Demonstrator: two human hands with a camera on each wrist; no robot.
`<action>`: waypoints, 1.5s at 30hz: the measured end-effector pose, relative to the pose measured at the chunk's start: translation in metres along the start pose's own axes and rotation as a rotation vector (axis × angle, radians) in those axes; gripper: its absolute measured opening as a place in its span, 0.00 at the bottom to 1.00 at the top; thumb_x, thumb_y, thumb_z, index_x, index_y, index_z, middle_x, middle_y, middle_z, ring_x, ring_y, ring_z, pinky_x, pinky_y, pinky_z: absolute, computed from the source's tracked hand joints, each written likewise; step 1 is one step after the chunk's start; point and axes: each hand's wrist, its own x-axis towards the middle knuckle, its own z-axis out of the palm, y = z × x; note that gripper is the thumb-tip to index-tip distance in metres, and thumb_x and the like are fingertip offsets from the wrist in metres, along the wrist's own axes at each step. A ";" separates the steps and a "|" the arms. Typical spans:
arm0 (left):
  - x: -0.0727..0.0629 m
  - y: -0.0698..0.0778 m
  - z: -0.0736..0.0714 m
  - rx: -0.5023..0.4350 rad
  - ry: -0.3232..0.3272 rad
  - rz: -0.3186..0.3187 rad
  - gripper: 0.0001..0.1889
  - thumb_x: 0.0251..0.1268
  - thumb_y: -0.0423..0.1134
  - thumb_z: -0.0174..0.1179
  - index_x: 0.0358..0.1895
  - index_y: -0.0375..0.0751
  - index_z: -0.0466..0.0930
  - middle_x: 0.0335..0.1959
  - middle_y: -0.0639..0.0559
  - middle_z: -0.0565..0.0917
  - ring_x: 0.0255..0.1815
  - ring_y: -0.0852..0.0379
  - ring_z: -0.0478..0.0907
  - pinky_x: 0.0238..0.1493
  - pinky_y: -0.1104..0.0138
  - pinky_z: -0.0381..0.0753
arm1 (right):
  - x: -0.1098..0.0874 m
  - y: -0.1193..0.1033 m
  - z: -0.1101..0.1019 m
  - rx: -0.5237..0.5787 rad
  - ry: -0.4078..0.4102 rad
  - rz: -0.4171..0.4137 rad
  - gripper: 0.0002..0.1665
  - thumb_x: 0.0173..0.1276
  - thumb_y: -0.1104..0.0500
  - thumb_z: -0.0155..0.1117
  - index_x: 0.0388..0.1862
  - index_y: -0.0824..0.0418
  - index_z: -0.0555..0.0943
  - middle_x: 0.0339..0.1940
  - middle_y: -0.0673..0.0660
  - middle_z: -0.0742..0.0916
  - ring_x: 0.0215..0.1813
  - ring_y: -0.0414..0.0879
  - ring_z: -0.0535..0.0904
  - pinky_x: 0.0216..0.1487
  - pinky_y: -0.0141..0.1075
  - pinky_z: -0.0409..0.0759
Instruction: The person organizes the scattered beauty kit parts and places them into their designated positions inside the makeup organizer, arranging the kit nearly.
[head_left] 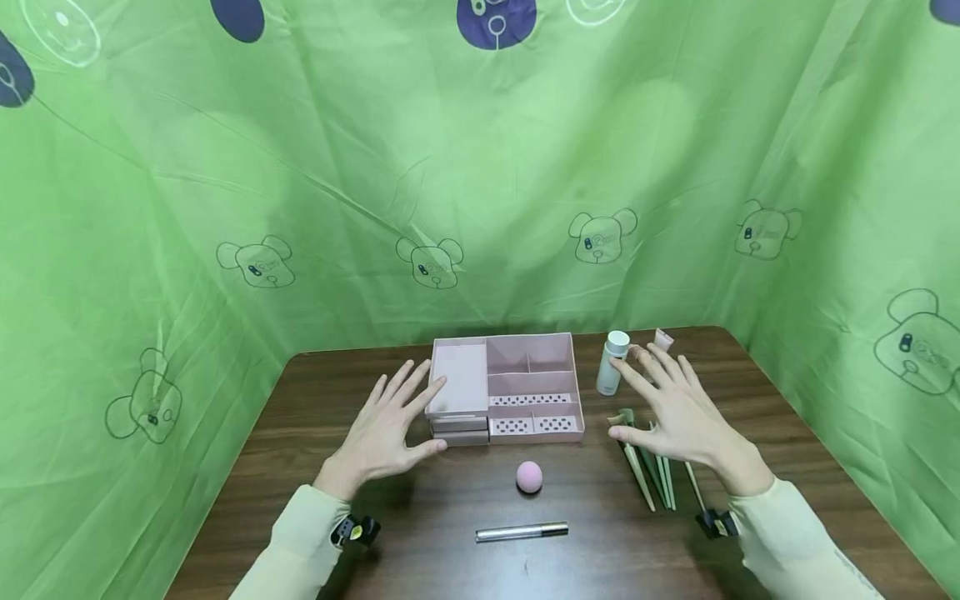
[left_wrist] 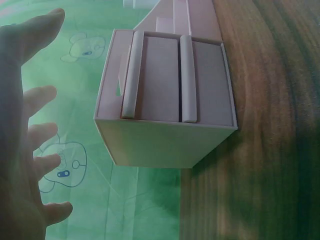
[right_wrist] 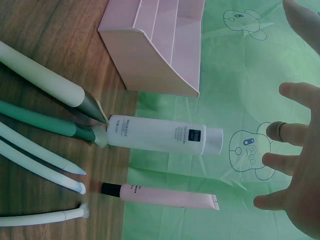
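Observation:
A pink desk organizer (head_left: 530, 392) with two small drawers and several compartments stands at the table's back middle. My left hand (head_left: 386, 421) hovers just left of it, fingers spread, holding nothing. In the left wrist view the drawer fronts (left_wrist: 159, 77) face the camera, both pushed in. On the other side my right hand (head_left: 678, 408) is spread in the air above several makeup brushes (head_left: 637, 475). Near its fingertips stand a white bottle (head_left: 611, 367) and a pink tube (right_wrist: 167, 196) with a black cap. A ring is on one right finger.
A pink ball (head_left: 528, 477) sits in front of the organizer. Nearer the front lies a silver pen-shaped tube (head_left: 521, 532) with a dark end. Green curtain (head_left: 480, 183) closes off the back and sides of the wooden table (head_left: 442, 575).

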 end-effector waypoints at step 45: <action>0.006 -0.015 0.034 -0.308 0.118 -0.156 0.47 0.58 0.64 0.62 0.78 0.55 0.52 0.78 0.50 0.54 0.73 0.43 0.62 0.66 0.43 0.72 | -0.026 -0.003 0.050 0.137 0.088 0.056 0.41 0.51 0.50 0.78 0.62 0.64 0.75 0.36 0.54 0.81 0.31 0.42 0.74 0.30 0.41 0.79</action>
